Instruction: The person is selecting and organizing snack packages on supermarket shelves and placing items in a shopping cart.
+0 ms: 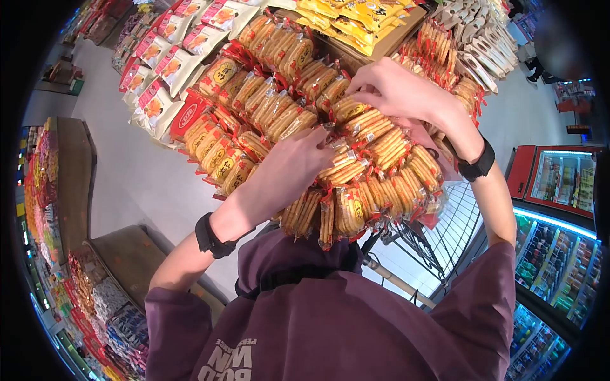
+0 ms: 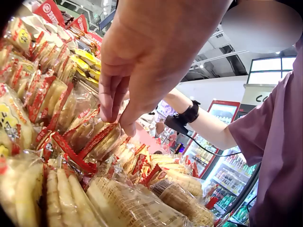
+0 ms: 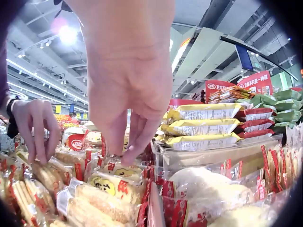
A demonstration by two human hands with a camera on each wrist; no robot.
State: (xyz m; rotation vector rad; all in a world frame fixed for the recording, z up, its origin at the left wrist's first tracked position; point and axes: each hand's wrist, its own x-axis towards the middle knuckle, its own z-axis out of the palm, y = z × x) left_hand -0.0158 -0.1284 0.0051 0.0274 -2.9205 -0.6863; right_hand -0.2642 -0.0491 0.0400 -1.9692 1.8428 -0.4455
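Note:
Clear, red-edged packets of biscuits point(image 1: 273, 114) stand in crowded rows on a display. My left hand point(image 1: 289, 168) reaches into the middle rows; the left wrist view shows its thumb and fingers pinching the top edge of a biscuit packet point(image 2: 105, 144). To the right and farther back, my right hand point(image 1: 403, 92) bends down over a packet with a yellow label point(image 1: 348, 110). In the right wrist view, the fingertips of this hand point(image 3: 130, 85) pinch the top of a yellow-labelled packet point(image 3: 111, 185). The packets partly hide both sets of fingertips.
White-and-red bags point(image 1: 159, 105) lie at the display's left, yellow bags point(image 1: 356, 19) at its back. A wire cart point(image 1: 451, 216) stands by the near right side. Drinks coolers point(image 1: 559, 254) are at the right, with snack shelves point(image 1: 95, 298) at the left.

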